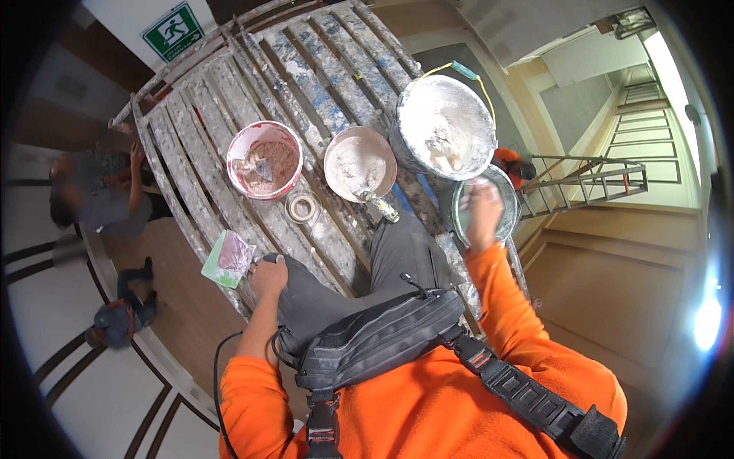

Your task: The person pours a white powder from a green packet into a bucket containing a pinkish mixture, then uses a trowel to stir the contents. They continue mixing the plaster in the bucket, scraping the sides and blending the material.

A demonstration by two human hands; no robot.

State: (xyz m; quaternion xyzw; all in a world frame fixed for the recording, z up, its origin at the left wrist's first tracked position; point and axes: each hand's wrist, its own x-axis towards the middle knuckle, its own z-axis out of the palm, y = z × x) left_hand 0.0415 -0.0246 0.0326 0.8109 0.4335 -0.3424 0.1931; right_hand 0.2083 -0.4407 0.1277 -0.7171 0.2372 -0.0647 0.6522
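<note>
My left hand (269, 277) is closed around the handle of a putty knife beside my left thigh. The knife's broad square blade (229, 258) is green and whitish, with a pinkish-grey smear. My right hand (483, 213), smeared by motion, is over a dark bucket (508, 223) that seems to hold water; its fingers cannot be made out. Just beyond it stands a large bucket (405, 138) of white compound with a yellow handle. Ahead of my legs are a small pail (330, 164) of pale paste with a tool leaning over its rim, and a red-rimmed pail (237, 180) of pinkish paste.
A roll of tape (302, 207) lies on the paint-spattered slatted platform (191, 145), which has gaps between its boards and open edges. Far below on the left are two people (115, 187). On the right, a person in orange (511, 162) is near a stepladder (596, 177).
</note>
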